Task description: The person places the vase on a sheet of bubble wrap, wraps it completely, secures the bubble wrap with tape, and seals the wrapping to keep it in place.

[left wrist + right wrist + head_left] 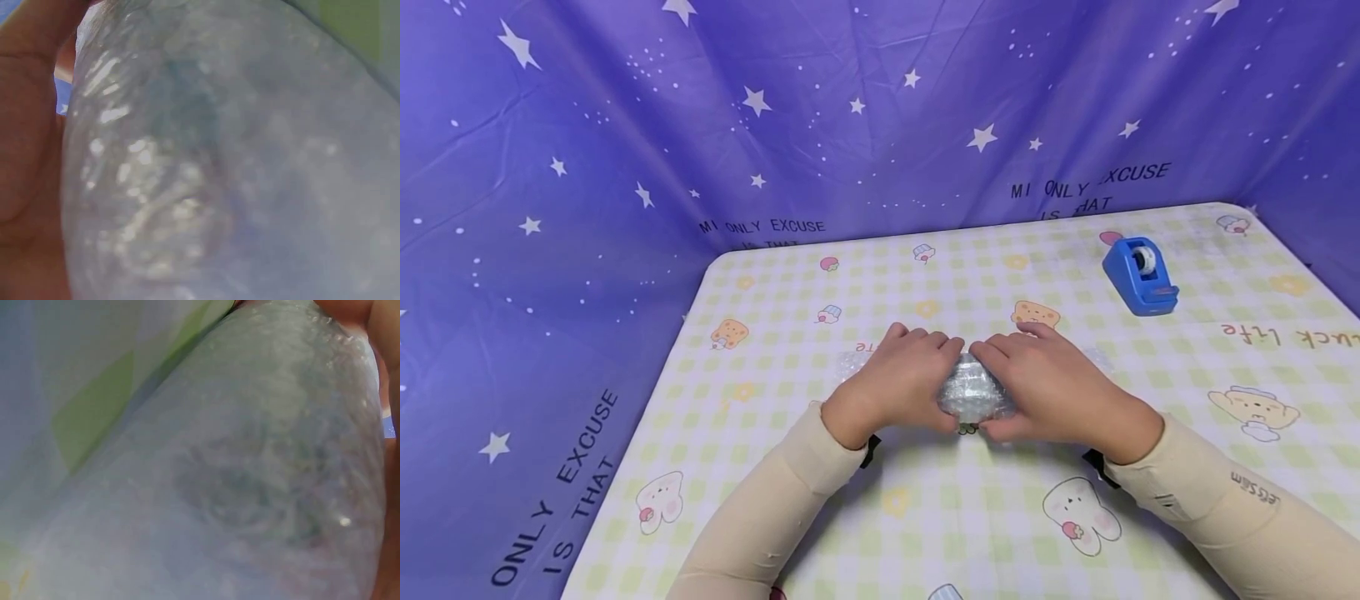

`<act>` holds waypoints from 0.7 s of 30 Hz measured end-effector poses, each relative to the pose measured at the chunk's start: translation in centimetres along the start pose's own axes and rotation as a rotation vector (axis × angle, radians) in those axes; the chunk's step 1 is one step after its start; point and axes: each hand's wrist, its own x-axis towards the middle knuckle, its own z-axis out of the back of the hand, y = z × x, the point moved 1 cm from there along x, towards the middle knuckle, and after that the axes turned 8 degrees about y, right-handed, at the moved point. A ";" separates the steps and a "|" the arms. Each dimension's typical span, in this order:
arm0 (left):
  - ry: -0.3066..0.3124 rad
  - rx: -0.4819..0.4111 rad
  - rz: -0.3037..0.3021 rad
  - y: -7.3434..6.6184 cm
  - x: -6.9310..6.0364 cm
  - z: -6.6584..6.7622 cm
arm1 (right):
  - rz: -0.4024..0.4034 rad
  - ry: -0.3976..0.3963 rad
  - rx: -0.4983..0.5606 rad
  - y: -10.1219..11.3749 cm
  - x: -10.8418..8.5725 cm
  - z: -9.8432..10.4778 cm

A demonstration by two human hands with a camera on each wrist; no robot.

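Bubble-wrap bundle, partly behind both hands, its inside indistinct.

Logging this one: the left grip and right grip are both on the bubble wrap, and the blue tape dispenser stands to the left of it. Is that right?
One slip: the blue tape dispenser stands to the right, as the head view shows. The left grip and right grip are both on the bubble wrap.

A blurred, rounded bundle of clear, shiny bubble wrap lies between the bare right grip, along its right edge, and the pale, green-checked bench at upper left.
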 end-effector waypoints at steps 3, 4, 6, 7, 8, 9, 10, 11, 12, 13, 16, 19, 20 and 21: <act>-0.021 0.049 0.023 -0.3 -0.1 0.1 | 0.001 0.005 0.005 0.0 -0.1 0.0; -0.028 0.065 0.028 -0.4 -0.2 0.1 | 0.002 0.006 0.007 0.0 -0.1 0.0; -0.040 0.102 0.035 -0.7 -0.3 0.3 | 0.003 0.006 0.013 0.0 0.0 0.1; -0.045 0.119 0.037 -0.9 -0.4 0.3 | 0.005 0.007 0.016 0.0 0.0 0.1; -0.051 0.135 0.039 -1.0 -0.5 0.3 | 0.007 0.009 0.021 -0.1 0.1 0.1; -0.053 0.152 0.042 -1.2 -0.6 0.2 | 0.007 0.010 0.027 -0.1 0.1 0.1; -0.056 0.168 0.044 -1.4 -0.7 0.2 | 0.008 0.012 0.032 -0.1 0.2 0.1; -0.067 0.184 0.046 -1.5 -0.8 0.1 | 0.008 0.013 0.036 -0.1 0.2 0.1; -0.075 0.199 0.050 -1.7 -0.9 0.0 | 0.008 0.014 0.039 -0.1 0.2 0.1; -0.089 0.212 0.053 -1.8 -1.0 -0.2 | 0.008 0.015 0.042 -0.2 0.2 0.1; -0.141 0.245 0.058 -2.0 -1.3 -0.5 | 0.002 0.022 0.048 -0.2 0.3 0.1; -0.188 0.265 0.056 -2.1 -1.5 -0.7 | -0.003 0.029 0.044 -0.2 0.3 0.1; -0.199 0.272 0.053 -2.1 -1.5 -0.7 | -0.005 0.030 0.041 -0.3 0.2 0.1; -0.211 0.280 0.049 -2.2 -1.5 -0.8 | -0.006 0.030 0.038 -0.3 0.2 0.1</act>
